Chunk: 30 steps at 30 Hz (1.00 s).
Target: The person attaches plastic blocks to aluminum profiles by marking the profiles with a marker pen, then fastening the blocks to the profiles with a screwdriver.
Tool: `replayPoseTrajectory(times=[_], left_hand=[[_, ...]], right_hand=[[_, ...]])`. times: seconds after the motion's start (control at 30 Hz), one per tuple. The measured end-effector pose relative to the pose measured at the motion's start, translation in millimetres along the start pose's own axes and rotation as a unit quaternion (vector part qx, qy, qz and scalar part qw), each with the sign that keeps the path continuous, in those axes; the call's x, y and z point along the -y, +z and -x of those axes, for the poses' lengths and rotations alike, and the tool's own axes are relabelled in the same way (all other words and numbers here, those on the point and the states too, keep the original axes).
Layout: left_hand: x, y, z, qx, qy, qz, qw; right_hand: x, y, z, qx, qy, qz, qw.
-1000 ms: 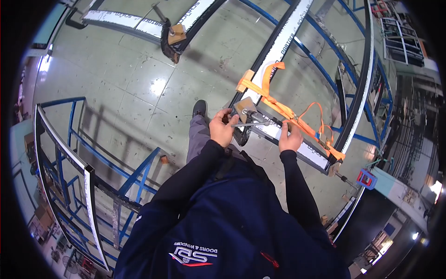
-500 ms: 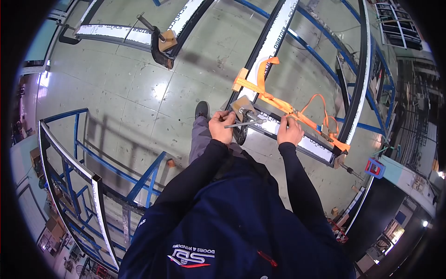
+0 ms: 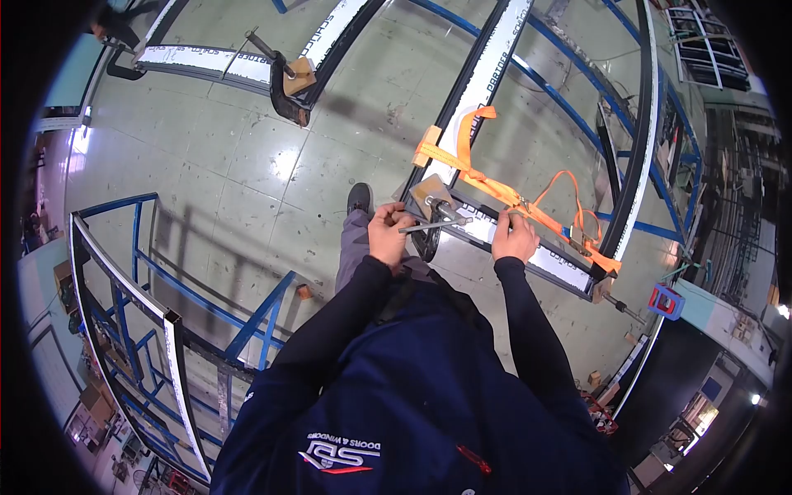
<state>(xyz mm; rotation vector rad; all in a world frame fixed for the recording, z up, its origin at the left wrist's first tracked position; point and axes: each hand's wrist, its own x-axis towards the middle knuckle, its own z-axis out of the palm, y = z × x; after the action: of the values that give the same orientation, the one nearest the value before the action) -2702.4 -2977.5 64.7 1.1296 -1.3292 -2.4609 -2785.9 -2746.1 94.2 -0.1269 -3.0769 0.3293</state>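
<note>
My left hand [image 3: 389,235] is closed, fingers bent together beside the corner of a dark frame with white printed film [image 3: 557,266]. What its fingertips pinch is hidden. The sliding bar handle [image 3: 433,223] of a screw clamp crosses just over that hand. This clamp [image 3: 426,245] sits on the corner with a wooden block [image 3: 430,190] under it. My right hand [image 3: 516,238] lies over the filmed profile, its fingers drawn together at the far edge; I cannot make out what is between them. An orange ratchet strap [image 3: 488,186] runs around the frame just beyond both hands.
Another clamp [image 3: 285,87] with a wooden block holds a second frame at upper left. A blue metal stand [image 3: 262,318] is at lower left. Blue rails [image 3: 569,103] lie under the frame. A red and blue device [image 3: 665,301] is at right. A person [image 3: 120,29] shows at top left.
My left hand has shifted slightly down and left, away from the frame corner. The right hand has hardly moved. A person has come into view at the top left.
</note>
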Motion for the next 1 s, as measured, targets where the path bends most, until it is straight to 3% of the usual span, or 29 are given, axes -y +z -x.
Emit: replayPoseTrajectory(times=[0.1,0.23,0.57,0.6,0.7,0.8,0.83,0.87,1.0], left_hand=[[-12.0,-8.2,6.3,0.01,-0.027,-0.046,0.999],[-13.7,-1.1,-0.6,0.007,0.01,-0.063,0.998],[2.2,4.0,-6.0,-0.029,0.039,-0.023,0.999],[2.4,-1.0,-7.2,-0.027,0.064,-0.127,0.989],[11.7,-2.7,-9.1,-0.027,0.057,-0.092,0.994],[11.0,-8.1,-14.3,-0.012,0.02,-0.134,0.991],[19.9,-7.5,-18.6,-0.009,0.038,-0.093,0.995],[27.3,-7.3,-22.4,-0.004,0.016,-0.057,0.998],[-7.9,-0.4,-8.7,-0.028,0.031,-0.199,0.979]], right_hand=[[2.0,-1.5,-0.2,-0.002,0.002,0.003,1.0],[-0.3,1.0,-0.1,-0.014,-0.006,-0.001,1.0],[-8.3,2.8,2.4,-0.035,-0.022,0.01,0.999],[-10.3,9.5,0.3,-0.049,-0.036,0.011,0.998],[-33.5,37.2,-2.8,-0.054,-0.018,-0.128,0.99],[-13.1,15.9,-1.8,-0.008,-0.013,-0.069,0.997],[-11.1,14.3,1.7,-0.038,-0.031,0.002,0.999],[-4.8,1.3,2.0,0.023,-0.005,-0.001,1.0],[-3.9,-0.4,2.7,0.023,-0.002,0.004,1.0]])
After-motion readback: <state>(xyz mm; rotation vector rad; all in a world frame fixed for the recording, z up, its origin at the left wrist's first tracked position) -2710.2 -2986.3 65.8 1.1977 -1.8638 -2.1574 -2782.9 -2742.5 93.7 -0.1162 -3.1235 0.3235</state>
